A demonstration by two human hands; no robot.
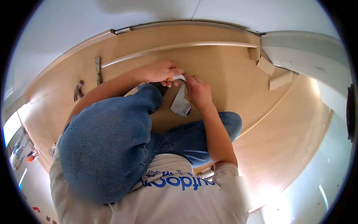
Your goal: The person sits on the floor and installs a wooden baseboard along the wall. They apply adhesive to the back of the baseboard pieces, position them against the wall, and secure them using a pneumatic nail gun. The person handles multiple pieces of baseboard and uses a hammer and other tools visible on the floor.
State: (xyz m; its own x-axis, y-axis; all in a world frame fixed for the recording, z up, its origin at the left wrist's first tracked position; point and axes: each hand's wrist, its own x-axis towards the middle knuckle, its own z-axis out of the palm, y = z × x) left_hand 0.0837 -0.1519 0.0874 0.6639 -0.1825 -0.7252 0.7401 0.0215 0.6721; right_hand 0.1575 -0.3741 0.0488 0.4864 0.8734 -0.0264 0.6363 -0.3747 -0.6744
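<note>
My left hand (163, 72) is closed around a small orange-and-white object (178, 77), most of it hidden by the fingers, so I cannot make out its kind. The fingertips of my right hand (199, 91) pinch the white end of that same piece. Just below the hands, a crumpled white packet or piece of paper (181, 103) with dark print lies on the wood-coloured floor (231, 82), between my bent legs in blue jeans.
A hammer (78, 90) and a flat metal tool (98, 70) lie to the left. Beyond my hands runs a long pale strip (179, 46). Several wooden offcuts (265, 65) sit at the far right beside a white frame (305, 48). A white wall (156, 13) stands at the back.
</note>
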